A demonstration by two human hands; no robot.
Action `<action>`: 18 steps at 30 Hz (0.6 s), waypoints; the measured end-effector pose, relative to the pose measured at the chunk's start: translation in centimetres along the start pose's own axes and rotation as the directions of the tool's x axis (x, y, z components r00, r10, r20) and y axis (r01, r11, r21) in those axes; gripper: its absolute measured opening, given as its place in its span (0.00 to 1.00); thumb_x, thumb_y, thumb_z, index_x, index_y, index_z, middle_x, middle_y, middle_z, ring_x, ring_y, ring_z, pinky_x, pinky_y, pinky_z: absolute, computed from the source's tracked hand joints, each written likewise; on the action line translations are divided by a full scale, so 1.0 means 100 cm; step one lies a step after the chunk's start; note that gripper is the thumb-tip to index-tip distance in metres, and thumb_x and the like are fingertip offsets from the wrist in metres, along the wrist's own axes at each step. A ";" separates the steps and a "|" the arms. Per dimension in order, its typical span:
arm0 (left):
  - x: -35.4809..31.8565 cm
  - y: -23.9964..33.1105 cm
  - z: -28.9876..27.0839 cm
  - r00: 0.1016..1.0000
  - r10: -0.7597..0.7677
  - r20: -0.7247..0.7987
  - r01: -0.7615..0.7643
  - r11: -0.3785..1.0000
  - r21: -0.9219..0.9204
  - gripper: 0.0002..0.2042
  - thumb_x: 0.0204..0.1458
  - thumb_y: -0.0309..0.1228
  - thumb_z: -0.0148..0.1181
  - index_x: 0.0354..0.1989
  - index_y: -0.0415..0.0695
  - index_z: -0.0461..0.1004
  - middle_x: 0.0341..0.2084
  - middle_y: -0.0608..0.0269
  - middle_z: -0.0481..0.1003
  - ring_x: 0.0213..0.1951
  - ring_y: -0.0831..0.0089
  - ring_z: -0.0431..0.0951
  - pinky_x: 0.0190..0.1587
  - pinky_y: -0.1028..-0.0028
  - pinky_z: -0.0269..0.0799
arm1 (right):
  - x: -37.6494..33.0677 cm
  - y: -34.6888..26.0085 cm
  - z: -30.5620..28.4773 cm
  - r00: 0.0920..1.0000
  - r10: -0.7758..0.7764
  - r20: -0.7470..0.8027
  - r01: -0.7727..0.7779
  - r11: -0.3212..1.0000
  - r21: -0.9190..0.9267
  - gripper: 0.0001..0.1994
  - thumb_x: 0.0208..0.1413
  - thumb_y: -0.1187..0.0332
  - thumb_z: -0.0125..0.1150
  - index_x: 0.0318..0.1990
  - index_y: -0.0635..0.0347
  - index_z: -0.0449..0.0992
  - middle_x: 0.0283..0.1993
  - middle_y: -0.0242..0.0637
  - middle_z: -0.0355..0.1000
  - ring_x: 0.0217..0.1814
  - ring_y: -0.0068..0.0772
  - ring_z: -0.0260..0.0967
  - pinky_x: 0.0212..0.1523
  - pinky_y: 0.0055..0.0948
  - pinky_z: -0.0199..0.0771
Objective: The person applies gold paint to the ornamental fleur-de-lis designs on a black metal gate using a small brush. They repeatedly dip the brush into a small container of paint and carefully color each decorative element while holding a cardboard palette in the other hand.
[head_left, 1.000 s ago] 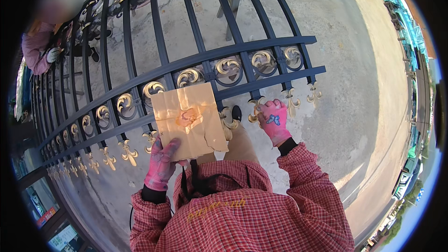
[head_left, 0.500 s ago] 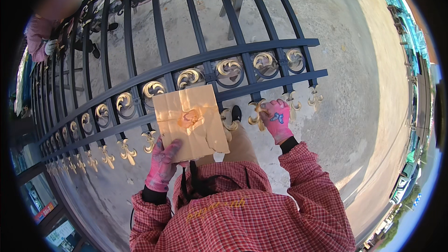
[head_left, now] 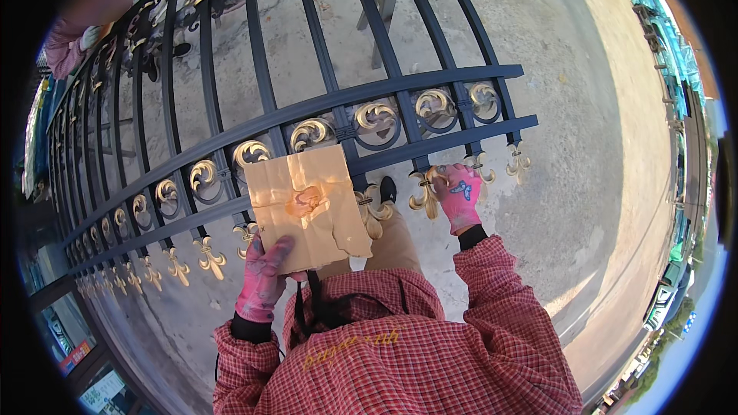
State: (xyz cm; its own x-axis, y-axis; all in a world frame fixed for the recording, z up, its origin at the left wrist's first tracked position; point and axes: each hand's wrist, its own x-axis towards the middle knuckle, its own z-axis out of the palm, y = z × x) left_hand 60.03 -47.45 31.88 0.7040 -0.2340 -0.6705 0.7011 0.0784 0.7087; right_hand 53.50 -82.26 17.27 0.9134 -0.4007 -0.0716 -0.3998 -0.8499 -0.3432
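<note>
At gate (head_left: 338, 100) | left hand (head_left: 263, 280) holds cardboard (head_left: 307, 207); right hand (head_left: 460, 196) hides finial

torn tan cardboard sheet (head_left: 307, 207) | orange smear at centre | before black fence | lower-left corner held

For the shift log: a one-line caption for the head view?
Left hand holds paint-smeared cardboard; right hand touches a gold finial on the black gate.

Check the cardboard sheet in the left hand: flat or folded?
Flat. The cardboard sheet lies spread open in the left hand, creased and torn at one edge, gold paint smeared at its centre.
</note>
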 end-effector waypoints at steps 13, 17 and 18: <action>-0.001 -0.002 -0.003 0.998 0.035 0.046 -0.034 0.999 -0.016 0.20 0.52 0.35 0.55 0.52 0.41 0.61 0.34 0.60 0.73 0.25 0.72 0.76 0.17 0.79 0.70 | 0.001 0.003 -0.007 0.997 0.024 -0.074 -0.031 0.995 -0.098 0.07 0.39 0.64 0.63 0.29 0.51 0.76 0.31 0.33 0.71 0.39 0.40 0.67 0.43 0.37 0.61; -0.001 -0.003 -0.003 0.998 0.024 0.060 -0.023 1.000 -0.017 0.20 0.52 0.35 0.55 0.52 0.41 0.61 0.34 0.60 0.73 0.25 0.72 0.76 0.17 0.79 0.70 | -0.010 -0.020 -0.001 0.998 -0.016 -0.067 0.010 0.997 -0.082 0.07 0.39 0.63 0.64 0.27 0.52 0.76 0.30 0.35 0.71 0.38 0.41 0.67 0.42 0.38 0.62; -0.002 -0.002 -0.003 0.997 0.026 0.073 -0.025 0.999 -0.020 0.21 0.52 0.35 0.54 0.52 0.41 0.61 0.34 0.60 0.73 0.25 0.72 0.76 0.17 0.79 0.70 | -0.009 -0.019 -0.005 0.997 0.065 -0.029 -0.066 0.996 -0.058 0.08 0.39 0.63 0.64 0.28 0.52 0.76 0.31 0.35 0.72 0.39 0.41 0.67 0.43 0.39 0.62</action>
State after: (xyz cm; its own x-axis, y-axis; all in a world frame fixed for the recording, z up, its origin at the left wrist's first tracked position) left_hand 59.80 -47.08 31.78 0.7120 -0.3022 -0.6338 0.6855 0.1032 0.7208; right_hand 53.39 -80.44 18.48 0.8830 -0.4647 -0.0666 -0.4634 -0.8400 -0.2823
